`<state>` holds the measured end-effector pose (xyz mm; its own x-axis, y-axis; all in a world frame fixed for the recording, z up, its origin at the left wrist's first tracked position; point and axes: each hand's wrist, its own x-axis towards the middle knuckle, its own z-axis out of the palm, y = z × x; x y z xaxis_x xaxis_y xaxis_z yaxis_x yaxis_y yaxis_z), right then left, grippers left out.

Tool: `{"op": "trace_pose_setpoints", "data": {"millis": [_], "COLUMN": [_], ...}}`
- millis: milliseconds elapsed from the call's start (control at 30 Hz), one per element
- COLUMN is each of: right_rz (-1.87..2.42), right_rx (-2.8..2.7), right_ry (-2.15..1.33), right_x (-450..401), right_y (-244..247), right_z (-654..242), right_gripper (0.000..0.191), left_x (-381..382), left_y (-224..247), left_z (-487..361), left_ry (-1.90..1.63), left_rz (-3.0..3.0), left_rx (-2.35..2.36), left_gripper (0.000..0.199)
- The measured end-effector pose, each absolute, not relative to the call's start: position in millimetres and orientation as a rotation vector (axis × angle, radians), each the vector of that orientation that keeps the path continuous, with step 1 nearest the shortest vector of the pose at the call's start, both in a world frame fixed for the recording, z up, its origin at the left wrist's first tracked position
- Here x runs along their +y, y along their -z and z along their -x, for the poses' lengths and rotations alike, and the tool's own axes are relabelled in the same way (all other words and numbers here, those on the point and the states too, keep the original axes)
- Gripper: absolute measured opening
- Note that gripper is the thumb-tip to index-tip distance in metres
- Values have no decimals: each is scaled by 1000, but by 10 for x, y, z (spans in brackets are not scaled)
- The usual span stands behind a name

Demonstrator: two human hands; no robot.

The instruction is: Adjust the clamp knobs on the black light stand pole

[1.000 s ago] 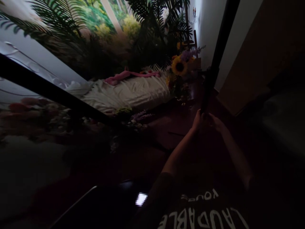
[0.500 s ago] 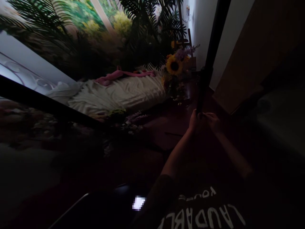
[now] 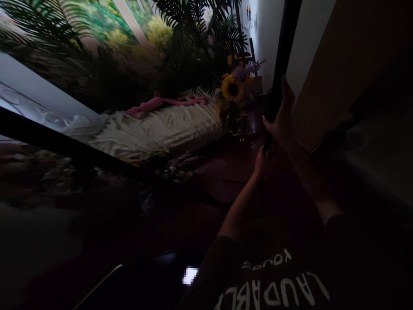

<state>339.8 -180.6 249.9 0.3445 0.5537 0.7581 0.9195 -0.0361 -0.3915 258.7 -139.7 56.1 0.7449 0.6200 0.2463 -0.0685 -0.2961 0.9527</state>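
A dark upright pole (image 3: 285, 41) stands in front of me, with a darker clamp or joint partway up. My left hand (image 3: 260, 161) is wrapped round the lower part of the pole. Higher up, my right hand (image 3: 281, 114) grips the pole at the joint, thumb on the near side and fingers along its right side. The light is dim, and the fingertips of both hands are partly hidden.
Behind the pole is a sunflower bouquet (image 3: 232, 88). A cream-draped bench (image 3: 164, 125) with a pink plush toy (image 3: 148, 105) lies to its left. Another dark bar (image 3: 64, 144) crosses the left side. A dark glossy surface (image 3: 138, 284) is at the lower left.
My right hand has moved up from beside my left hand to the joint on the pole. My left hand has stayed low on the pole. The view has shifted slightly.
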Motion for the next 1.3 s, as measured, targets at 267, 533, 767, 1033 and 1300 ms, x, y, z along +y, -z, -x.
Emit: {"op": "trace_pose_setpoints", "data": {"millis": [267, 533, 767, 1033, 1300], "right_rz": [1837, 1937, 1926, 1760, 1712], "right_rx": [-1289, -1097, -1036, -1310, -994], "right_ry": [477, 309, 264, 216, -50], "right_x": [-1748, -1863, -1835, -2206, -2739], "right_y": [-2581, -1613, -1356, -1210, -679], "right_z": [-3321, -3097, -3087, -3243, -3300], "right_gripper": [70, 59, 61, 73, 70], "left_x": [-1374, -1312, -1259, -1298, -1342], "left_y": [-545, -543, -516, -490, -472], "left_z": [-2595, -2621, -2651, -2628, -2658], "left_ry": [-701, -658, -663, -648, -675], "left_rz": [-1802, -1795, -1790, -1797, -1824], "left_rx": [404, 335, 297, 341, 474], "left_gripper": [41, 54, 64, 49, 39]}}
